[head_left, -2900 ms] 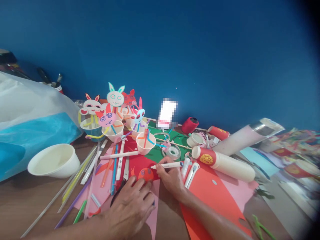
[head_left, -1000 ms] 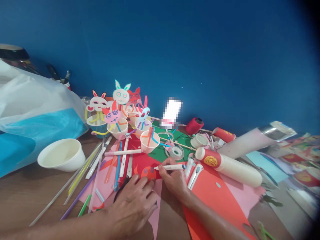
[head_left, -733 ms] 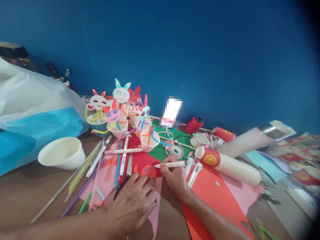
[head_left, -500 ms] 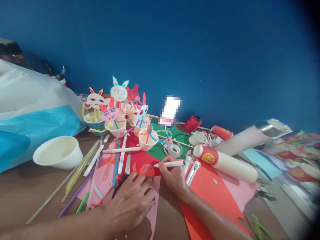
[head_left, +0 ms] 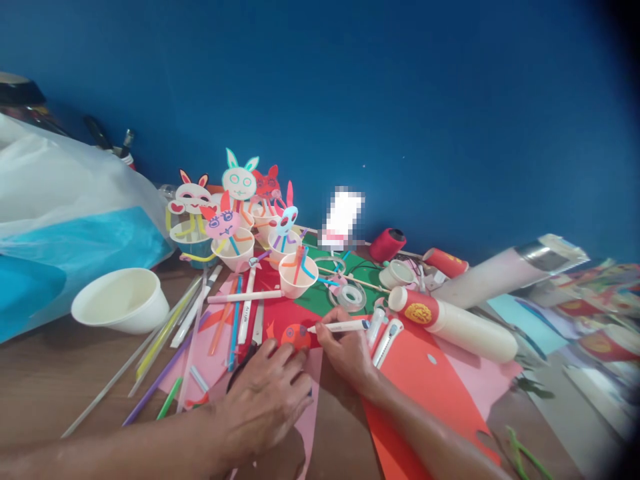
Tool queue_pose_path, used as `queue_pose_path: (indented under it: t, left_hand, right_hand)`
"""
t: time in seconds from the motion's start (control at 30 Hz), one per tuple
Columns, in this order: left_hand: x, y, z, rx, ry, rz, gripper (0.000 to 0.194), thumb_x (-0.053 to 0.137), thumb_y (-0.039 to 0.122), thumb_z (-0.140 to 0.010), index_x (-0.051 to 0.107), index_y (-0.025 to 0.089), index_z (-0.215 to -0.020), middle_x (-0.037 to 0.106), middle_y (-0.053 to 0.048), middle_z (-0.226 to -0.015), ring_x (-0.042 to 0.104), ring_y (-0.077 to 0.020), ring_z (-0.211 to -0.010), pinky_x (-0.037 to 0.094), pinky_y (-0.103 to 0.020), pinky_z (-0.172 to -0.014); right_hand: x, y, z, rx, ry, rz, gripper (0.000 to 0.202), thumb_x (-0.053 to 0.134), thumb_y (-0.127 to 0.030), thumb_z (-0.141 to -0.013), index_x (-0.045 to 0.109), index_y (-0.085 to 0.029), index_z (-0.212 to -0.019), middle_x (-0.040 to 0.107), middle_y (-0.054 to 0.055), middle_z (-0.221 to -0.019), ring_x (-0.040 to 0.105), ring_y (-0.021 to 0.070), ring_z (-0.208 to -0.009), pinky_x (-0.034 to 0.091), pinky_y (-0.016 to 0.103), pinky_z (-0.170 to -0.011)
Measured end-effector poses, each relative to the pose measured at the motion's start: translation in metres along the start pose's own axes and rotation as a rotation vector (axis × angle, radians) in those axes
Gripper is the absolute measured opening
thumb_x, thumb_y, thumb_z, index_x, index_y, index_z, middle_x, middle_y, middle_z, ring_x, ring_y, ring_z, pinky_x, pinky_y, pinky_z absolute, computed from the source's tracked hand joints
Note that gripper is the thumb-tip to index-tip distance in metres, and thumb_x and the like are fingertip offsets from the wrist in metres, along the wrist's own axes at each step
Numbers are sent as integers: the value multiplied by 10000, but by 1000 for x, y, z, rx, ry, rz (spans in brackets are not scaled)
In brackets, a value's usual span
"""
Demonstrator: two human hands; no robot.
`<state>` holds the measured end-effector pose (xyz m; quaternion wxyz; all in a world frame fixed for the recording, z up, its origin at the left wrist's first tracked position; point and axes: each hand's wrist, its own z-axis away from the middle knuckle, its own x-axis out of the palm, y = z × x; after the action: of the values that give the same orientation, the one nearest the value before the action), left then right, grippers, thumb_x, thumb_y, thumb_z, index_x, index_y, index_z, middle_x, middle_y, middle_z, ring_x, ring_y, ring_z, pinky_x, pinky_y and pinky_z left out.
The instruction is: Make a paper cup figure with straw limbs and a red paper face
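Note:
My right hand pinches a white marker, its tip at the right edge of a small orange paper face with drawn eyes. My left hand lies palm down, fingers spread, its fingertips at the lower edge of that face. Red paper lies beneath the face. Dark-handled scissors are partly hidden by my left hand. Beyond stands a white cup with bent coloured straws. A white cutter rests right of my right hand.
Several cups with paper animal faces, such as a pink one, stand behind. A white bowl, loose straws and a plastic bag are left. Rolled cups, orange paper and a bright phone are also there.
The whole view has shifted slightly. The marker tip stays near the right side of the orange face, and both hands keep nearly the same pose.

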<state>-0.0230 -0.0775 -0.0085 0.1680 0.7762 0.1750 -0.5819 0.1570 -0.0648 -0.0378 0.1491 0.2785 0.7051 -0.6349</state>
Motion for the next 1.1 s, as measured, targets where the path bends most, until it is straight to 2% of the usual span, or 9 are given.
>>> queue_pose_path:
  t: [0.17, 0.33, 0.7, 1.1]
  left_hand:
    - [-1, 1, 0, 1, -12, -8, 138, 534, 306, -874, 598, 200, -813, 655, -46, -971, 520, -229, -857, 291, -399, -805]
    - [0, 1, 0, 1, 2, -24, 140, 533, 315, -875, 595, 199, -827, 657, -49, -976, 512, -230, -858, 288, -403, -807]
    - [7, 1, 3, -4, 51, -10, 145, 521, 312, -872, 570, 209, -782, 646, -37, -889, 490, -238, -845, 259, -415, -824]
    - [3, 0, 1, 1, -13, 10, 136, 524, 297, -869, 579, 209, -781, 647, -32, -847, 505, -235, -832, 281, -413, -797]
  right_hand:
    - [-1, -2, -2, 20, 23, -113, 168, 547, -286, -804, 481, -198, -677, 458, -61, -523, 421, 99, -475, 315, 201, -441]
    - [0, -2, -4, 55, 38, -223, 166, 552, -323, -817, 504, -194, -723, 532, -36, -559, 489, 119, -504, 381, 217, -472]
    - [1, -8, -4, 27, -40, -185, 188, 561, -331, -812, 504, -195, -695, 515, -44, -563, 485, 117, -523, 380, 212, -482]
    - [3, -4, -3, -43, -53, -86, 138, 553, -269, -801, 513, -195, -692, 511, -44, -573, 471, 109, -519, 359, 209, -474]
